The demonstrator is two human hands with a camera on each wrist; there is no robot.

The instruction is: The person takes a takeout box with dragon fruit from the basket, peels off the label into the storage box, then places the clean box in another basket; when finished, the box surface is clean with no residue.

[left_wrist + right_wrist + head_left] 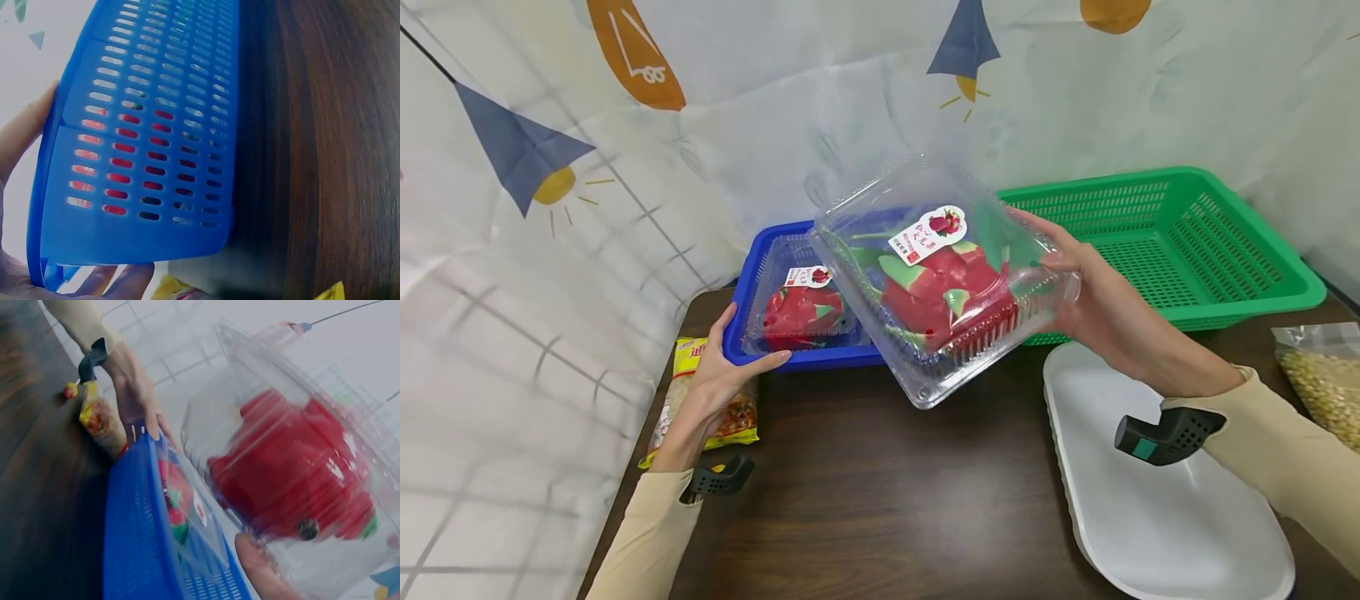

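My right hand (1078, 279) holds a clear plastic clamshell box (951, 292) by its right side, tilted in the air above the right part of a blue plastic basket (820, 360). Red dragon fruit with green tips shows inside, under a white label. Another clear box of dragon fruit (805, 312) sits in the basket's left end. At that end my left hand (718, 375) grips the basket's corner, the thumb along its front rim. The left wrist view shows the slotted basket wall (150, 144) with red fruit behind it. The right wrist view shows the held box (294, 469) close up.
A green slotted basket (1202, 250) stands at the back right. Before it lies a white tray (1165, 508). A bag of yellow kernels (1322, 375) is at the right edge. A yellow printed packet (737, 417) lies beneath my left forearm, on the dark wooden table (880, 483).
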